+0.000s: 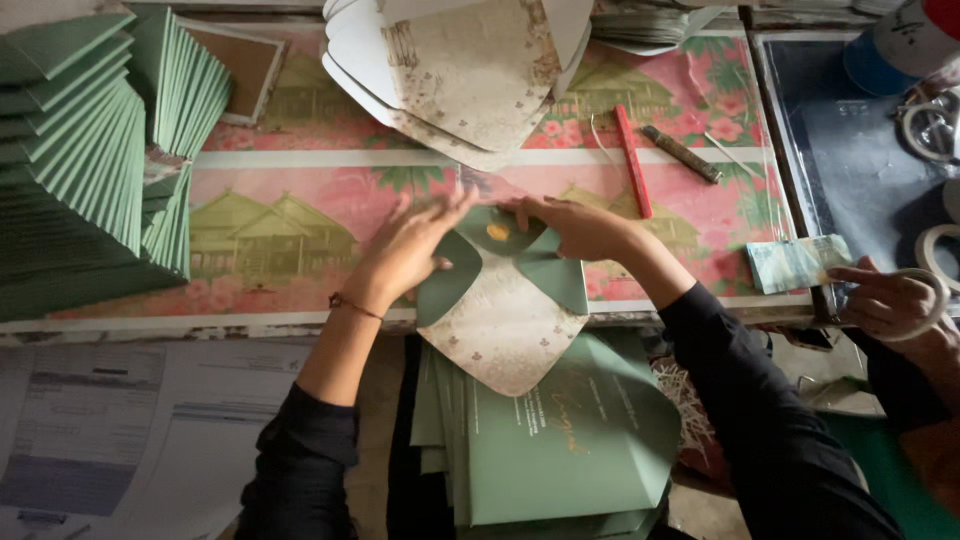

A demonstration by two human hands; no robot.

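Note:
A green envelope (pixel 505 290) with a patterned cream lining lies at the near edge of the table (pixel 300 190), its side flaps folded in and its bottom flap hanging open toward me. My left hand (pixel 405 250) presses flat on the left flap. My right hand (pixel 575 228) presses on the right flap beside a small gold seal (pixel 497 232). Below the envelope, on my lap, rests a pile of finished green envelopes (pixel 570 440). A fan of unfolded cream-lined envelope blanks (pixel 460 75) lies just beyond my hands.
Tall stacks of green envelopes (pixel 85 170) fill the left side. A red stick (pixel 632 160), a dark tool (pixel 682 154) and a banknote (pixel 795 263) lie to the right. Another person's hand (pixel 890 300) holds a tape roll at the right edge. Printed sheets (pixel 110 430) lie lower left.

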